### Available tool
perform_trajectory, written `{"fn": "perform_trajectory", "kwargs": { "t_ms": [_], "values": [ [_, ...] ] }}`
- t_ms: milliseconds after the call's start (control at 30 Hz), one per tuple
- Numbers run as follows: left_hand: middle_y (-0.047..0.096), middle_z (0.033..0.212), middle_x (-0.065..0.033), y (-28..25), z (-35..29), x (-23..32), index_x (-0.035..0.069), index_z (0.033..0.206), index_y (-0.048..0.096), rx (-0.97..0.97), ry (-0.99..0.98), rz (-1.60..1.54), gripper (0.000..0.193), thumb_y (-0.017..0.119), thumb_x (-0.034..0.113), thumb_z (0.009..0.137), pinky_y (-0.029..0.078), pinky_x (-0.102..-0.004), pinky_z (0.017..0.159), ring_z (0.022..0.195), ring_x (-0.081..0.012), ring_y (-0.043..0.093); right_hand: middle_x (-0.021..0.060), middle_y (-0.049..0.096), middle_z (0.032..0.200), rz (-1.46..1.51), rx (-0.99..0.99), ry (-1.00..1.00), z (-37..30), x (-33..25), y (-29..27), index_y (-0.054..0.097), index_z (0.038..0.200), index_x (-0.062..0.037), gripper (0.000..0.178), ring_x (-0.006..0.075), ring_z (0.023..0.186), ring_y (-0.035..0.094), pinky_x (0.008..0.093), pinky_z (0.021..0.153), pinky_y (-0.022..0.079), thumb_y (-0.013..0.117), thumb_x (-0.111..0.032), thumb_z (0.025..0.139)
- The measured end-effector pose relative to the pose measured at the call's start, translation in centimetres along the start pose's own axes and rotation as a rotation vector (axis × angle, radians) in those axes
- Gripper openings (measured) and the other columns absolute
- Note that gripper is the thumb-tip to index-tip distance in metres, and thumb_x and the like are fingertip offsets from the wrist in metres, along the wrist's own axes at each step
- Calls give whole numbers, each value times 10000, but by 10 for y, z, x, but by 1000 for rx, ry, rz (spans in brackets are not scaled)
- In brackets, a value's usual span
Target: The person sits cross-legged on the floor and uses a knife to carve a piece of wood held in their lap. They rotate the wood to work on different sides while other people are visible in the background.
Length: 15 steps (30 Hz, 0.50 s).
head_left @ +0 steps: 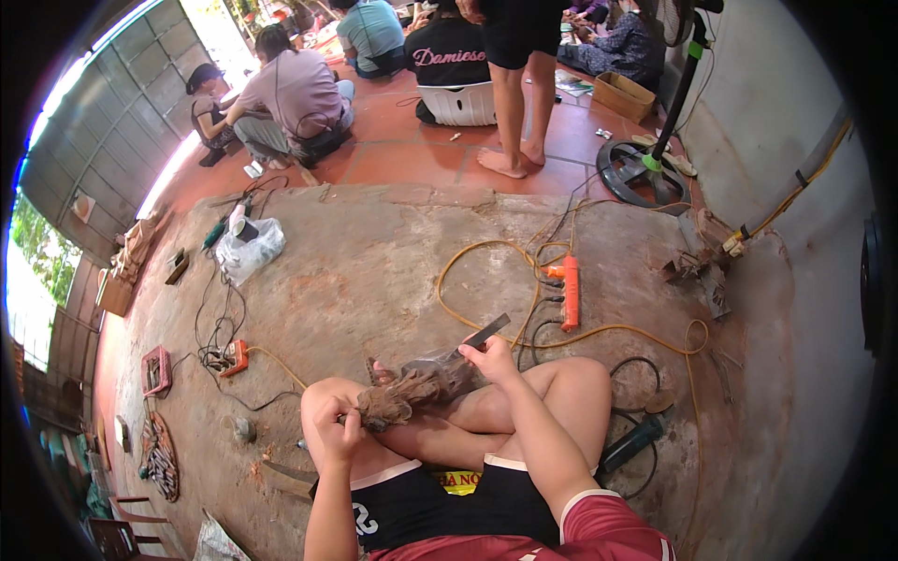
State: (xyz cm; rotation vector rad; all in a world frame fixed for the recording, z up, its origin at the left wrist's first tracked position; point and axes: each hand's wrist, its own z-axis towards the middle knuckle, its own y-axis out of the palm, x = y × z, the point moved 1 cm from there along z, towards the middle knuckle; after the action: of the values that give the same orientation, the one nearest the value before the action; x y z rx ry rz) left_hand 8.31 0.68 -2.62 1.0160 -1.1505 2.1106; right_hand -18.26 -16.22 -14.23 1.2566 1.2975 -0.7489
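Observation:
A rough, gnarled piece of brown wood (409, 393) lies across my crossed legs, its right part darker and smoother. My left hand (339, 425) is closed at the wood's left end; its fingertips are partly hidden. Over the wood's right end, my right hand (490, 359) pinches a flat dark strip (488, 329) that looks like a file. The strip slants up and away to the right. Whether its near end touches the wood is hidden by my fingers.
An orange power strip (570, 293) with a yellow cord lies ahead right. A dark green power tool (631, 444) rests beside my right knee. To the left are an orange-red socket box (230, 358), a pink basket (157, 370) and a plastic bag (250, 251). Several people occupy the tiled floor beyond.

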Motion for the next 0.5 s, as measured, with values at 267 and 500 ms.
{"fn": "perform_trajectory", "kwargs": {
  "t_ms": [267, 500],
  "values": [
    [547, 613, -93, 1, 4, -3, -14, 658, 504, 17, 14, 43, 116, 584, 3, 741, 429, -298, 589, 584, -181, 520, -6, 628, 717, 23, 49, 1, 3, -6, 0, 675, 899, -27, 59, 73, 610, 561, 236, 552, 451, 716, -64, 879],
    [546, 612, -95, 5, 12, 5, -13, 654, 500, 19, 63, 46, 122, 580, 4, 745, 433, -294, 598, 587, -179, 521, -6, 633, 720, 44, 55, -5, 5, -4, 0, 677, 896, -23, 74, 73, 612, 564, 237, 555, 450, 726, -72, 872]
  ]
}}
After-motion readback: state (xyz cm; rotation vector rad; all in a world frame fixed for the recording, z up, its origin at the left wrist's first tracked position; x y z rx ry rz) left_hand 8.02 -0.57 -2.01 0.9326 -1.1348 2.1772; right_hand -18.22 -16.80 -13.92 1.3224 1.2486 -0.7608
